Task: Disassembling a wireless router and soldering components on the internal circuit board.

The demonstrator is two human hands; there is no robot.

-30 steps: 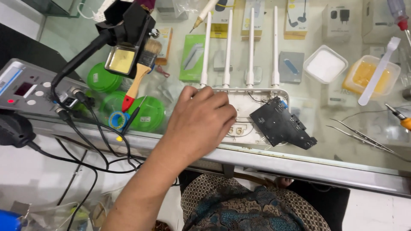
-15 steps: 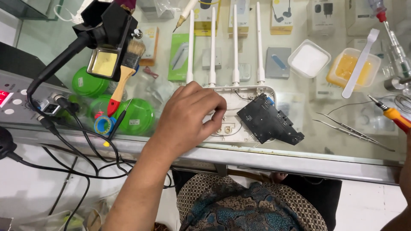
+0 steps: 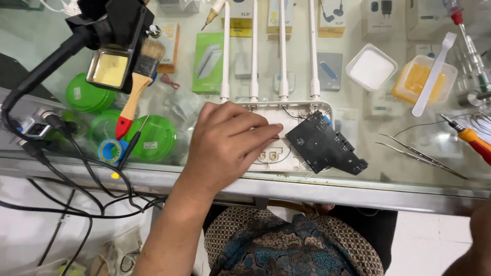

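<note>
Left hand (image 3: 227, 145) lies flat with fingers spread on the opened white router shell (image 3: 286, 153), apparently to keep it steady near the front edge of the glass desk (image 3: 358, 184). Its black circuit board (image 3: 325, 145) is tilted out at the right side. Tweezers (image 3: 419, 156) lie further right; the right hand is hardly visible.

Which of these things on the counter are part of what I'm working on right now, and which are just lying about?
In hand:
left hand, resting on the white router shell
black circuit board, tilted on the shell's right edge
four white antennas

Lying about:
paintbrush
tweezers
red-handled screwdriver
green round tins
white tub
yellow tub with white spatula
</note>
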